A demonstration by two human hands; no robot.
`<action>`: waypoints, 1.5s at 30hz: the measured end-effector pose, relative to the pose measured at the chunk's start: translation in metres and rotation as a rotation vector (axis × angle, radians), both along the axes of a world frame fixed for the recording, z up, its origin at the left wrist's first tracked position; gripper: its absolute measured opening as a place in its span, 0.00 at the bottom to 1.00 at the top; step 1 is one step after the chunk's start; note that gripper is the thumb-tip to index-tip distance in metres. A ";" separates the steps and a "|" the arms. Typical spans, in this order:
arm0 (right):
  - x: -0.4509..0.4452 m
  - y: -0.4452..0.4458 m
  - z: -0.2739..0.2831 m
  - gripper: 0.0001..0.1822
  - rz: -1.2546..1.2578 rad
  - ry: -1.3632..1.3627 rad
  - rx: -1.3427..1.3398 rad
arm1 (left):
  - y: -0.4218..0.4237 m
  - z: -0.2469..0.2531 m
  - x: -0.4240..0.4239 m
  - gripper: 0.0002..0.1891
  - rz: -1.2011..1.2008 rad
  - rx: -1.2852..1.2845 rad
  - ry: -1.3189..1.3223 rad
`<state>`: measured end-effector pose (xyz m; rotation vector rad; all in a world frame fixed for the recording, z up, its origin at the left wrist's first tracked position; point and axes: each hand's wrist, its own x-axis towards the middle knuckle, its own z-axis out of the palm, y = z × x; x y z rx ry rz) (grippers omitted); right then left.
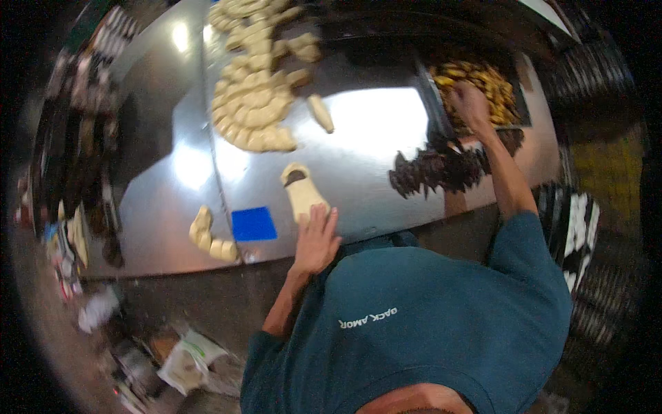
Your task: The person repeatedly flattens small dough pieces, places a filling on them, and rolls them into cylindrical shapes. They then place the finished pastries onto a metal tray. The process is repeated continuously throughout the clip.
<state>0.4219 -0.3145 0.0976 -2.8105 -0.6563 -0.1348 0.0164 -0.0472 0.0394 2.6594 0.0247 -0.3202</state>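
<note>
My left hand (318, 238) lies flat with its fingers on the near end of a flattened dough strip (306, 196). A dark brown piece of filling (296, 177) rests across the strip's far end, where the dough is rounded. Over to the right, my right hand (470, 106) reaches down into a tray of yellow-brown pieces (499, 98), perhaps cooked fruit slices. Its fingertips are blurred and partly hidden, so I cannot tell whether it holds a piece. A row of dark brown strips (439, 171) lies on the metal table below that tray, partly behind my right forearm.
Many shaped dough pieces (253, 108) cover the metal table (155, 217) ahead, with a single dough strip (321, 113) beside them. Several small dough lumps (207, 235) sit left of a blue square (254, 223). A plastic bag (191, 359) is on the floor at lower left.
</note>
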 end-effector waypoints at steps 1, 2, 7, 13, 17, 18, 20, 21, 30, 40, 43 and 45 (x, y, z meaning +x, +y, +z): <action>-0.014 0.001 0.005 0.17 -0.045 0.073 0.168 | -0.002 -0.002 -0.001 0.37 -0.013 -0.031 -0.021; -0.031 0.016 0.014 0.16 -0.143 0.290 0.308 | -0.002 -0.002 -0.006 0.37 -0.023 -0.057 -0.036; -0.147 0.137 -0.024 0.15 0.148 0.949 0.831 | 0.055 0.000 -0.004 0.22 0.558 -0.624 -0.152; -0.242 0.225 -0.082 0.09 0.492 0.396 0.596 | 0.138 -0.037 0.059 0.16 0.458 -0.295 -0.416; -0.247 0.228 -0.089 0.05 0.552 0.137 0.531 | 0.139 -0.026 0.082 0.15 0.145 -0.163 -0.423; -0.245 0.229 -0.087 0.04 0.575 0.167 0.453 | 0.138 -0.024 0.078 0.15 0.137 -0.166 -0.401; -0.237 0.235 -0.082 0.03 0.620 0.226 0.295 | 0.143 -0.019 0.082 0.13 0.084 -0.168 -0.417; -0.236 0.239 -0.075 0.05 0.605 0.235 0.294 | 0.145 -0.018 0.084 0.12 0.058 -0.171 -0.426; -0.222 0.248 -0.054 0.15 0.637 0.413 0.113 | 0.114 -0.019 0.067 0.08 0.434 -0.328 -0.322; -0.302 0.204 -0.059 0.19 0.539 0.059 0.185 | 0.083 -0.021 0.003 0.27 0.215 -0.083 -0.549; -0.304 0.206 -0.077 0.23 0.517 0.020 0.282 | 0.075 -0.027 0.010 0.27 0.168 0.042 -0.651; -0.318 0.198 -0.100 0.23 0.559 -0.194 0.343 | 0.063 -0.035 -0.003 0.21 0.099 0.046 -0.703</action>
